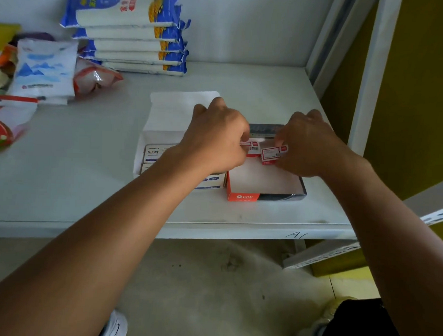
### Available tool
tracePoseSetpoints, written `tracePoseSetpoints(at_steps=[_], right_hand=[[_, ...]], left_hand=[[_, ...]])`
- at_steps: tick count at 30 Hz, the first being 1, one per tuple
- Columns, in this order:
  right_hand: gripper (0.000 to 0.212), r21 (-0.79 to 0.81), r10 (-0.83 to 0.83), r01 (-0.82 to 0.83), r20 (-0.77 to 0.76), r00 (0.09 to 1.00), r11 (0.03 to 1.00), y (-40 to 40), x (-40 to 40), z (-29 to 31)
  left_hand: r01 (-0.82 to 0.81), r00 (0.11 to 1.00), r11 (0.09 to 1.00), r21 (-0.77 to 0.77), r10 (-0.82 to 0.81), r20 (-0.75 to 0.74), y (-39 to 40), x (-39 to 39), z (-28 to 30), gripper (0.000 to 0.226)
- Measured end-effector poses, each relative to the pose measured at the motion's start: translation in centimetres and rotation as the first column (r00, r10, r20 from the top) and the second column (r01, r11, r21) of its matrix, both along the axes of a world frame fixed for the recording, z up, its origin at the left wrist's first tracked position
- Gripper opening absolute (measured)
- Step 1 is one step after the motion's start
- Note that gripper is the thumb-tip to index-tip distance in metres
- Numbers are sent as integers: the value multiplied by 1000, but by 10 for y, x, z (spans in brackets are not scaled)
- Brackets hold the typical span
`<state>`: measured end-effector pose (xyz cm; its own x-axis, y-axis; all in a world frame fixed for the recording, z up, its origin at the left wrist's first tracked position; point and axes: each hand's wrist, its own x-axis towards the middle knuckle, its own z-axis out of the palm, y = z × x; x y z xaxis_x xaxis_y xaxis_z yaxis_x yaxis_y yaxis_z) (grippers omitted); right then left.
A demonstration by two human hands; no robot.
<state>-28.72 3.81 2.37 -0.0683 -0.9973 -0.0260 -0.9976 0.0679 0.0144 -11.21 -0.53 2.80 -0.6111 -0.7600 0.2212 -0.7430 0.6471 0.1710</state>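
An open orange-and-dark carton [242, 196] sits near the front right of the grey shelf [77, 175], mostly bare inside. At its far end, my left hand [216, 140] pinches a small red-and-white box [252, 146], and my right hand [309, 145] pinches a second small red-and-white box [271, 154] beside it. Left of the carton stands an open white carton [154, 120] with its lid flap up, holding white paper-clip boxes [155, 153] partly hidden by my left wrist.
A stack of blue-and-white packets [134, 39] lies at the back of the shelf. Several snack and food bags [45, 71] crowd the left side. A white upright post [369, 72] bounds the shelf on the right. Concrete floor lies below.
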Motion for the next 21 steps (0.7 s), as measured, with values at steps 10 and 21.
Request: tracePoseSetpoints(at_steps=[10,21], right_hand=[[37,-172,-115,118,27,993,978,-12,5,-22],[45,-154,92,-65,175,980,986,-14,15,-26]], left_hand=[[-94,974,994,-56,103,201,0,-4,-7,34],[-119,972,993,12,114,207,-2,-4,-8,47]])
